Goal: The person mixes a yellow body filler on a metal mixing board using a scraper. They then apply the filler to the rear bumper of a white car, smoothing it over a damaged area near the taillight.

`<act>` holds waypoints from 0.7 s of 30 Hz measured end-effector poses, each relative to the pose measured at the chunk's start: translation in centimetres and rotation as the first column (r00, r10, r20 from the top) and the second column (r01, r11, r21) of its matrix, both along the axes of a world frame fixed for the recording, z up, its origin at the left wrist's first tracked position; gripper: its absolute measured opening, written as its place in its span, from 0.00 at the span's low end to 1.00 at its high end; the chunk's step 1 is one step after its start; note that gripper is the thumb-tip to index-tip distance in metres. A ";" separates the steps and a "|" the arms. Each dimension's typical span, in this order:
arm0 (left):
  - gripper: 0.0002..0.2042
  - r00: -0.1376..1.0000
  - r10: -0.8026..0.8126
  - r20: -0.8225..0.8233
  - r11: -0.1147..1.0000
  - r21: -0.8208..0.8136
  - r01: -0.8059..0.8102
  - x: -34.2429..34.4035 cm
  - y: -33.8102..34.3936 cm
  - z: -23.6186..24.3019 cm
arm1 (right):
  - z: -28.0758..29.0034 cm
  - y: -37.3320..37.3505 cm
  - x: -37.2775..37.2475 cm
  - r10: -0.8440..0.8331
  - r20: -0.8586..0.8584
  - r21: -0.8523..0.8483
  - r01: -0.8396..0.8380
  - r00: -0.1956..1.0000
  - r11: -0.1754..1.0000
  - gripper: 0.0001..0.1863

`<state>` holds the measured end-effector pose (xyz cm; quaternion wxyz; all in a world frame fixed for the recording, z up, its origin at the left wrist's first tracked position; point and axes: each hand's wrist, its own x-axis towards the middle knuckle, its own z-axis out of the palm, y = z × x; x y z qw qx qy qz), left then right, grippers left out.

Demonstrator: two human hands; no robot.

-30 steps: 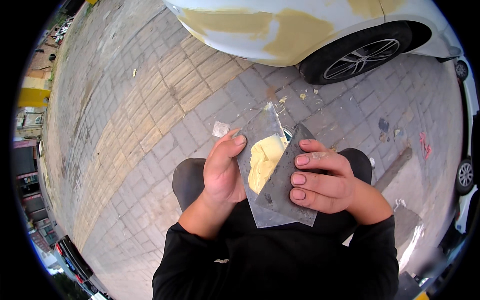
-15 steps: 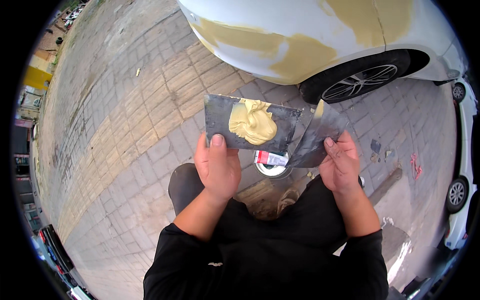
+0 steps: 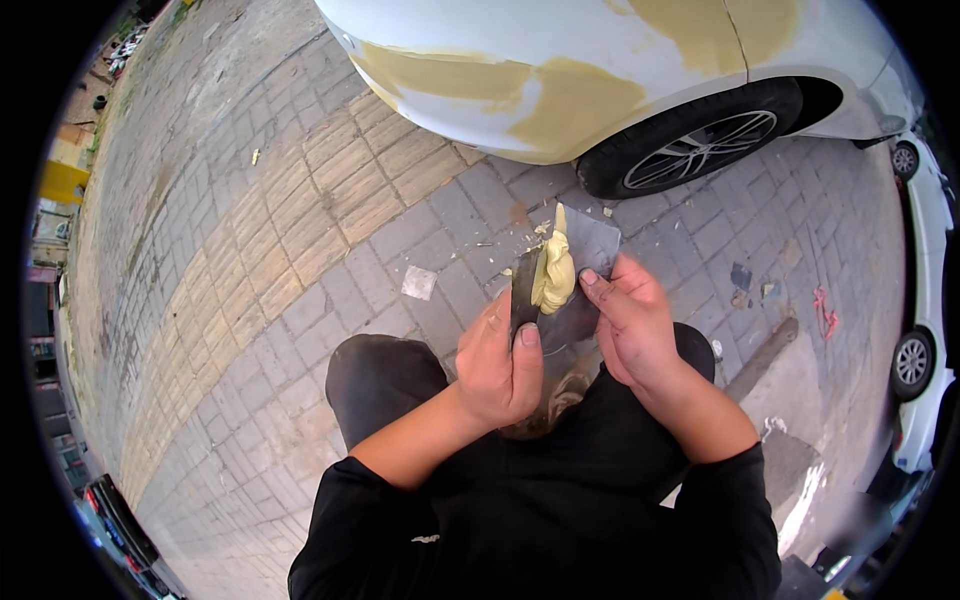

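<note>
My left hand (image 3: 500,368) is closed on a dark, flat filler plate (image 3: 522,292), now tilted steeply so it looks narrow. A thin grey putty spreader (image 3: 592,240) is pinched between the thumb and fingers of my right hand (image 3: 634,318). Between the two tools stands a thick lump of pale yellow putty (image 3: 556,272), drawn up to a point at its far end. How the putty divides between plate and spreader is hard to make out. Both hands are close together above my knees.
Ahead stands a white car body (image 3: 460,30) with dried tan filler patches (image 3: 580,98) and a black wheel (image 3: 695,150). A pale square scrap (image 3: 419,283) lies on the paving (image 3: 290,330), with yellow crumbs near the tools. More cars (image 3: 915,365) stand at right.
My hands have come together, the left one moving right. The plate has tipped from lying broad to nearly edge-on, and the spreader meets the putty. The can and tube beneath are now hidden.
</note>
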<state>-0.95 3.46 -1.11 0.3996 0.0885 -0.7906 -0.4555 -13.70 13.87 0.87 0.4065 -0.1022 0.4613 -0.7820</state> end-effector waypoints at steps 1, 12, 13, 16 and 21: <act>0.17 1.000 0.013 0.009 0.998 -0.059 -0.013 -0.2 0.2 0.0 | 0.0 0.0 0.0 0.003 -0.004 -0.007 -0.003 1.000 1.000 0.13; 0.15 0.954 -0.239 0.180 0.967 -0.044 0.250 -0.5 -1.7 -0.8 | 1.0 0.3 -2.2 -0.024 -0.001 0.003 0.024 1.000 1.000 0.12; 0.14 0.927 -0.303 0.222 0.953 0.095 0.288 -0.4 -2.5 -0.5 | 1.3 0.3 -2.6 -0.061 -0.024 -0.008 0.061 0.998 0.998 0.12; 0.14 0.923 -0.383 0.032 0.681 0.685 0.258 -0.3 -4.0 -1.6 | 1.1 0.9 -4.3 -0.201 0.008 -0.240 0.197 0.980 0.951 0.16; 0.14 0.880 -0.239 -0.411 -0.004 0.907 0.422 -0.9 -5.8 -0.4 | 1.6 0.8 -4.6 -0.232 0.049 -0.280 0.237 0.971 0.930 0.23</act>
